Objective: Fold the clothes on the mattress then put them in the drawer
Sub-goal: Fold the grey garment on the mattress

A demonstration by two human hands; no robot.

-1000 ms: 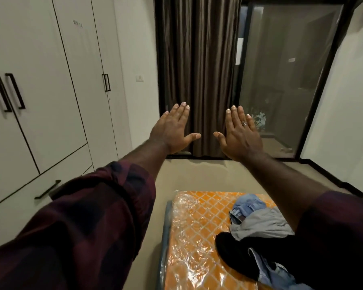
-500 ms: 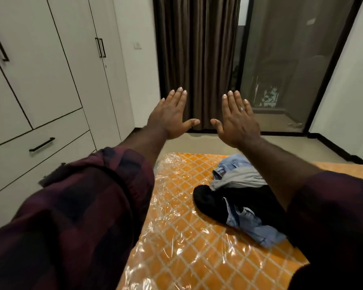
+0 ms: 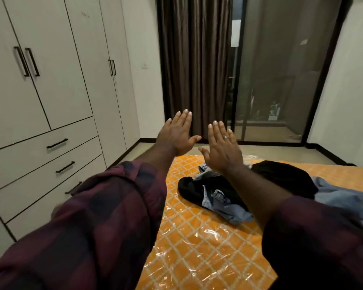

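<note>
Both arms reach forward, palms facing away. The left hand (image 3: 177, 136) and the right hand (image 3: 222, 146), which wears a ring (image 3: 225, 137), are flat with straight fingers, holding and touching nothing. Beneath the right forearm the clothes (image 3: 228, 189) lie heaped on the plastic-wrapped mattress (image 3: 197, 248). Closed drawers (image 3: 40, 151) stand left of the left arm. A faint mark on the wardrobe door (image 3: 85, 14) is unreadable.

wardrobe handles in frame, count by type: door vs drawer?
Door handles: 4
Drawer handles: 3
Total: 7
</note>
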